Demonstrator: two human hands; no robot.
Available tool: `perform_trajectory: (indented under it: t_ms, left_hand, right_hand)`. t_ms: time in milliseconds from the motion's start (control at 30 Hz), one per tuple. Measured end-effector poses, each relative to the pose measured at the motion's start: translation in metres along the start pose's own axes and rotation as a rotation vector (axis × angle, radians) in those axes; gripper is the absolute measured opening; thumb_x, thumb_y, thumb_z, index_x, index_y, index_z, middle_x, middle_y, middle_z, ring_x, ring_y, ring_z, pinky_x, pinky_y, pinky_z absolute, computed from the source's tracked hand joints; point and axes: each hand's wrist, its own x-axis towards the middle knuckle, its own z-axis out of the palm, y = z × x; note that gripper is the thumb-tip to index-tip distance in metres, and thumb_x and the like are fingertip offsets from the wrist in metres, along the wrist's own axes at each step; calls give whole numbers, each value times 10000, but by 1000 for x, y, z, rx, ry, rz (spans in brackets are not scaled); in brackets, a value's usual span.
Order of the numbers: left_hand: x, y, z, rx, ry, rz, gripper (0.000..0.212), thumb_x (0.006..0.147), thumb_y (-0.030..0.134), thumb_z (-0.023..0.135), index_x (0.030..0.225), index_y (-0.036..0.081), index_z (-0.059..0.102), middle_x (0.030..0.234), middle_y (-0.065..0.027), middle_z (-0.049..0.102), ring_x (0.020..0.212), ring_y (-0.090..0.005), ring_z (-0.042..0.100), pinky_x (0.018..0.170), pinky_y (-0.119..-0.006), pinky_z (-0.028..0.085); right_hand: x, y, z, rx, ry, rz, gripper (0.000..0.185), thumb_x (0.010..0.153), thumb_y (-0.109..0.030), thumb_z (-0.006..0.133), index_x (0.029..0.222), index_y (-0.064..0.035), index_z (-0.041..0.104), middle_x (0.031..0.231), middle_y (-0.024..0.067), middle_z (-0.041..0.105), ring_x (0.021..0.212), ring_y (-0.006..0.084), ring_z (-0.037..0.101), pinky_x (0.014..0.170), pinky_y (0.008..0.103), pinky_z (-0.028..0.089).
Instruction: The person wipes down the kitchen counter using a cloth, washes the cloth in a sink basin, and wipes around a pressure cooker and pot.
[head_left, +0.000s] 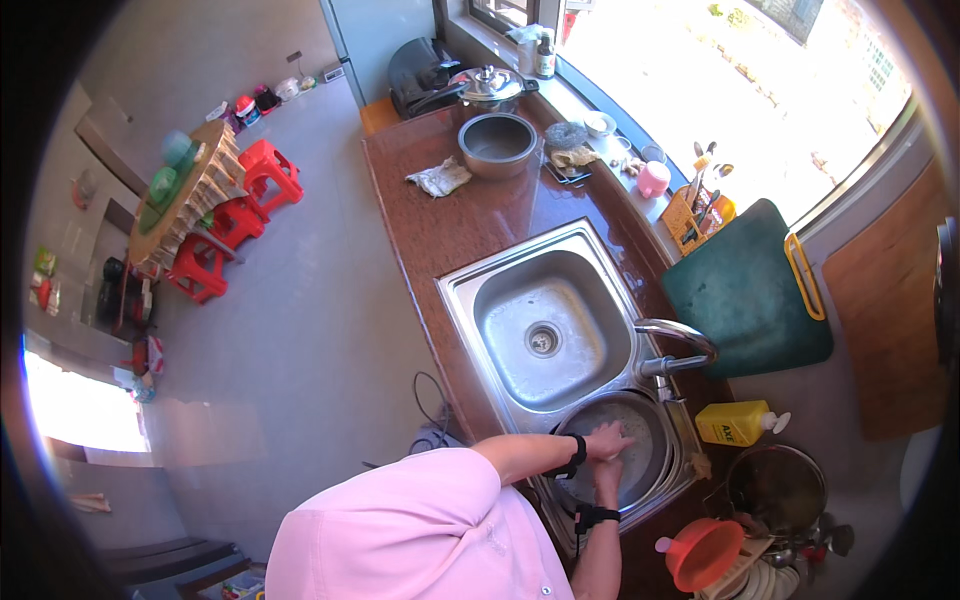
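Both hands are together inside a round metal pan (652, 450) that sits over the right-hand basin of a steel double sink. My left hand (606, 441) lies over my right hand (609, 471), and the two appear to touch. Whether anything small is between the fingers cannot be told. Each wrist wears a black strap. The chrome faucet (679, 365) stands just beyond the pan, its spout turned away from me. Beside the pan is the other basin (499, 360), with its drain showing.
A yellow dish soap bottle (731, 422), a metal pot (776, 487) and a red plastic strainer (705, 553) stand right of the sink. A green cutting board (750, 300) leans behind the faucet. An inner pot (497, 146) and a cloth (440, 178) rest on the counter.
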Motion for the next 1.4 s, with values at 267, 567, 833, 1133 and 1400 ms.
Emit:
perform_trajectory:
  t_ms: [267, 567, 833, 1133, 1400]
  left_hand:
    - [-17, 31, -78, -610, -703, 315, 417, 818, 302, 699, 1137, 39, 646, 1083, -116, 635, 986, -176, 577, 853, -308, 463]
    - [33, -11, 3, -492, -344, 415, 191, 809, 177, 608, 902, 43, 706, 811, -113, 698, 780, -235, 662, 766, -352, 512]
    - [14, 3, -1, -339, -214, 297, 213, 822, 176, 576, 934, 56, 713, 954, -208, 694, 968, -363, 659, 853, -439, 504]
    - [2, 4, -4, -303, -71, 44, 231, 837, 189, 529, 944, 56, 685, 994, -239, 666, 983, -430, 623, 866, -510, 481]
    - [-10, 1, -2, -343, 81, -86, 205, 854, 183, 510, 969, 129, 671, 1046, -228, 665, 1016, -434, 618, 886, -514, 469]
  right_hand:
    - [-15, -11, -32, 1217, -526, 216, 123, 847, -153, 641, 794, -126, 533, 589, -53, 392, 497, 82, 388, 464, 249, 313]
    - [-2, -2, -10, 927, -514, 266, 177, 838, -96, 587, 726, -155, 463, 564, -59, 361, 408, 81, 311, 380, 235, 243]
    - [28, 32, 34, 579, 71, -155, 103, 848, -133, 597, 754, -137, 555, 697, -62, 522, 570, 78, 473, 492, 252, 359]
    - [-9, 4, 23, -184, 167, -91, 291, 901, -321, 575, 890, -53, 690, 863, 144, 712, 811, 264, 686, 671, 408, 499]
    - [-28, -13, 19, -479, 285, -230, 387, 852, -443, 586, 782, -83, 709, 782, 210, 683, 780, 407, 664, 643, 510, 493]
